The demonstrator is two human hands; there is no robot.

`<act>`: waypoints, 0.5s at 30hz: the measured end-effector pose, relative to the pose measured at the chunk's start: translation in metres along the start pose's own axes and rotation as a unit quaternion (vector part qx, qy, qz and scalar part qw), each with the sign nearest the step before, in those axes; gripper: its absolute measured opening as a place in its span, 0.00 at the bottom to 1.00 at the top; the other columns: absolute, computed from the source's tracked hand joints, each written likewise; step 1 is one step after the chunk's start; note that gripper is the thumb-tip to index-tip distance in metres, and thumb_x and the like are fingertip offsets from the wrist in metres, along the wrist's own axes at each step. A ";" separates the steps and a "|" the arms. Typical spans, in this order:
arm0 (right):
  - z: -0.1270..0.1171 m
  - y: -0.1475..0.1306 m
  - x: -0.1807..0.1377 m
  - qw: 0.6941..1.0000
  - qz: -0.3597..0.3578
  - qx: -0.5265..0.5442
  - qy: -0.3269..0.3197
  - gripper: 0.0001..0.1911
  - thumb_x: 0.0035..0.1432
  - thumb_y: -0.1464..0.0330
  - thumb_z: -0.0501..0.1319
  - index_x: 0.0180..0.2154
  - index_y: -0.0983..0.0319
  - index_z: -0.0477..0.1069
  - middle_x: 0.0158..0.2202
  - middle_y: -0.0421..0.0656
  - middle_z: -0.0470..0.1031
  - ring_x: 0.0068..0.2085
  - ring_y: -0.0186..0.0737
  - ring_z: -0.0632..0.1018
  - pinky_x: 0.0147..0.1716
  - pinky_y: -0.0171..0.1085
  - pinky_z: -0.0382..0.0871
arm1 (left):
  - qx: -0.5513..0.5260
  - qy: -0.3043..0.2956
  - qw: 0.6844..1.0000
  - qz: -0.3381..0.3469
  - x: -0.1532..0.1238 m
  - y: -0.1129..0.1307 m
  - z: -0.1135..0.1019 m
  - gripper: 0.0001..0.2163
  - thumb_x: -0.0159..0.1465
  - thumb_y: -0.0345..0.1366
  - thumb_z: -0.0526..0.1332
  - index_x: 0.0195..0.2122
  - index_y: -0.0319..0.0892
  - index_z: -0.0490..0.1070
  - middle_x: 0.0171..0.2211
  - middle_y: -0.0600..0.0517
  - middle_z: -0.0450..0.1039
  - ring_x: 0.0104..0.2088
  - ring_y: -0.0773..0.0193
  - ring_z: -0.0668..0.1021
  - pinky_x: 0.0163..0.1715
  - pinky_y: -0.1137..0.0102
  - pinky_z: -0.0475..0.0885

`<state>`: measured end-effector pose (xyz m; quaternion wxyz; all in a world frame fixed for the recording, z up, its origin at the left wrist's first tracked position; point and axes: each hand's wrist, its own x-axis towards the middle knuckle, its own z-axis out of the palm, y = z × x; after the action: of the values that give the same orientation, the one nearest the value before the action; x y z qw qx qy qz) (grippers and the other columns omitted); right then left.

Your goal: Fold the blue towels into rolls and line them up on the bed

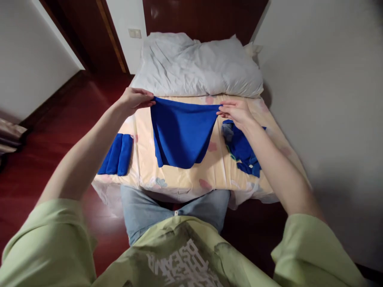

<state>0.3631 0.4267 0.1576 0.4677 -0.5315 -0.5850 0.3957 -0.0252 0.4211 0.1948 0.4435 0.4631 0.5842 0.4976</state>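
- Viewing from the head: a blue cloth (pixel 184 133) is hanging over the bed (pixel 143 143), between both hands, top edge pulled taut, apparently for spreading it smooth.
- Left hand (pixel 134 99): pinching one upper corner, fingers nearly together.
- Right hand (pixel 236 112): pinching the opposite corner, fingers loosely extended.
- Folded blue cloths (pixel 124 155) are lying left, seemingly kept apart from the crumpled blue heap (pixel 243 145) at right.

Your left arm (pixel 89 149) and right arm (pixel 278 169) stretch forward, your left hand (pixel 136 99) and right hand (pixel 238 113) pinching, well apart.
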 end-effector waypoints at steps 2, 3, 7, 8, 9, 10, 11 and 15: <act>0.003 -0.004 0.018 0.999 -0.042 0.002 0.025 0.19 0.53 0.61 0.77 0.42 0.58 0.75 0.35 0.43 0.81 0.37 0.44 0.86 0.37 0.41 0.85 | -0.023 0.008 0.998 0.054 0.020 0.009 0.008 0.06 0.63 0.21 0.71 0.33 0.32 0.76 0.24 0.51 0.76 0.31 0.66 0.81 0.43 0.63 0.79; 0.002 -0.007 0.023 0.997 -0.065 0.004 0.036 0.19 0.54 0.60 0.77 0.44 0.58 0.75 0.37 0.43 0.81 0.39 0.44 0.86 0.38 0.42 0.85 | -0.032 0.014 0.996 0.085 0.027 0.014 0.009 0.05 0.63 0.21 0.71 0.35 0.32 0.76 0.24 0.52 0.76 0.31 0.67 0.81 0.43 0.63 0.79; -0.007 -0.007 0.022 0.991 -0.123 0.005 0.053 0.22 0.54 0.58 0.76 0.47 0.56 0.74 0.43 0.46 0.81 0.48 0.47 0.84 0.44 0.43 0.84 | -0.063 0.010 0.982 0.177 0.032 0.010 0.001 0.09 0.63 0.26 0.74 0.42 0.32 0.77 0.27 0.53 0.78 0.31 0.69 0.79 0.44 0.63 0.79; -0.009 0.000 0.016 0.991 -0.120 0.001 0.053 0.22 0.53 0.57 0.76 0.46 0.55 0.74 0.44 0.46 0.81 0.49 0.48 0.84 0.44 0.43 0.84 | -0.066 0.007 0.981 0.184 0.027 -0.001 -0.003 0.11 0.62 0.28 0.75 0.43 0.33 0.78 0.28 0.53 0.78 0.31 0.69 0.79 0.43 0.63 0.79; -0.008 0.011 0.007 0.993 -0.109 -0.002 0.054 0.22 0.52 0.57 0.76 0.46 0.55 0.74 0.45 0.46 0.81 0.50 0.48 0.83 0.44 0.43 0.84 | -0.067 0.008 0.981 0.181 0.020 -0.017 -0.006 0.12 0.61 0.31 0.77 0.42 0.34 0.78 0.28 0.52 0.78 0.30 0.69 0.78 0.42 0.64 0.79; -0.006 0.027 -0.006 0.994 -0.090 -0.004 0.054 0.22 0.51 0.57 0.76 0.46 0.55 0.74 0.45 0.46 0.81 0.50 0.49 0.83 0.44 0.43 0.84 | -0.066 0.012 0.983 0.173 0.010 -0.038 -0.008 0.14 0.60 0.34 0.78 0.42 0.35 0.79 0.28 0.52 0.78 0.30 0.68 0.79 0.41 0.64 0.79; -0.002 0.046 -0.021 0.996 -0.066 -0.005 0.054 0.22 0.51 0.56 0.75 0.45 0.54 0.75 0.45 0.47 0.81 0.51 0.49 0.83 0.44 0.44 0.84 | -0.058 0.010 0.987 0.148 -0.004 -0.064 -0.010 0.16 0.57 0.37 0.79 0.41 0.36 0.79 0.29 0.51 0.79 0.31 0.66 0.79 0.41 0.64 0.79; 0.035 0.146 -0.113 0.996 0.068 -0.027 0.046 0.16 0.49 0.56 0.73 0.37 0.54 0.76 0.44 0.48 0.83 0.51 0.56 0.83 0.48 0.51 0.83 | -0.006 0.040 0.999 0.032 -0.089 -0.196 -0.008 0.23 0.45 0.51 0.81 0.34 0.40 0.82 0.29 0.46 0.80 0.30 0.58 0.80 0.37 0.61 0.78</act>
<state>0.3659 0.3336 -0.0055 0.4512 -0.6001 -0.5358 0.3861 -0.0372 0.3178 0.0064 0.4063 0.4586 0.5836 0.5329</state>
